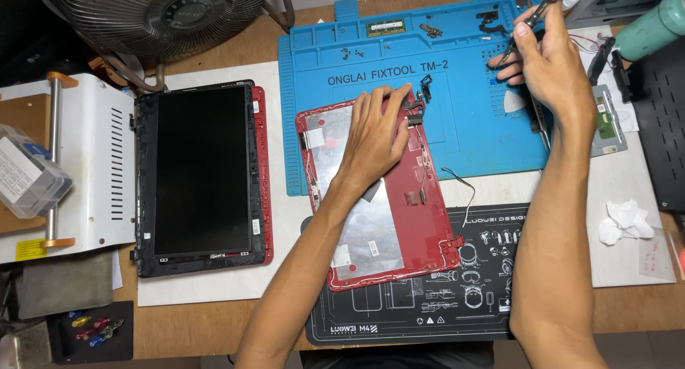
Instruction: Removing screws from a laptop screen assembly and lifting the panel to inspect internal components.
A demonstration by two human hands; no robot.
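Red laptop lid (399, 219) lies stripped, half on the blue mat (464, 112); display panel (202, 170) out, left of it. Left hand (374, 137) flat, fingers spread. Right hand (549, 62) grips screwdriver (531, 23). Hinge work remains, apparently.

Red laptop lid (421, 219) with silver foil lining, blue mat (464, 137), black white-printed mat (428, 315).

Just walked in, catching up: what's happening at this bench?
A person has a laptop apart. Their left hand presses flat on the red lid shell, which lies inside-up across the blue mat and black mat. Their right hand holds a thin dark tool above the blue mat. The screen panel lies to the left.
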